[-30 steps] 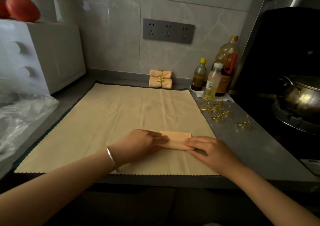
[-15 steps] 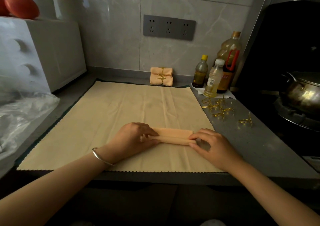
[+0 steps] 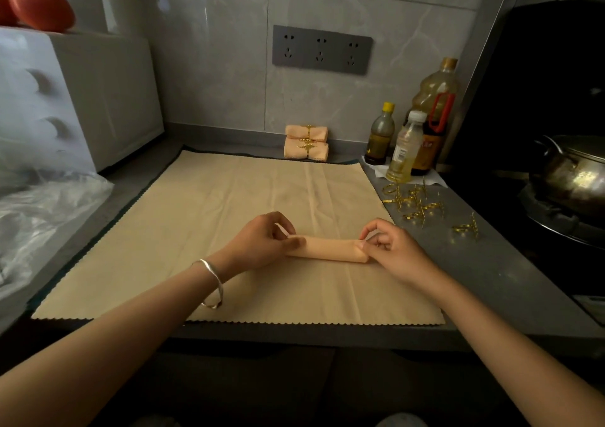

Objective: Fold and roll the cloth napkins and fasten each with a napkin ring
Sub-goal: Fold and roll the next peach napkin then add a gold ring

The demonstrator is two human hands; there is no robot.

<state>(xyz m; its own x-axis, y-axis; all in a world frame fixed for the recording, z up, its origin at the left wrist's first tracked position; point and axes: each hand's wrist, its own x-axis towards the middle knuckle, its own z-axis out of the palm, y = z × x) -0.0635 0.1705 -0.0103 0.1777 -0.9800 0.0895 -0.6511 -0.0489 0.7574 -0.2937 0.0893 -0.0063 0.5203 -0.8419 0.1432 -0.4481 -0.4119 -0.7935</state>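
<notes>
Both hands pinch the rolled peach napkin (image 3: 324, 249), left hand (image 3: 258, 246) and right hand (image 3: 397, 249) at its two ends, on a beige cloth (image 3: 229, 217) over the grey counter (image 3: 491, 272) beneath tiled wall (image 3: 212, 66), gold napkin rings (image 3: 415, 204) lying nearby.

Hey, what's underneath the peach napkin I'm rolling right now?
The napkin lies on the beige mat, which covers the grey counter. The left hand and right hand pinch its ends. The patch of mat directly beneath it is hidden.
</notes>
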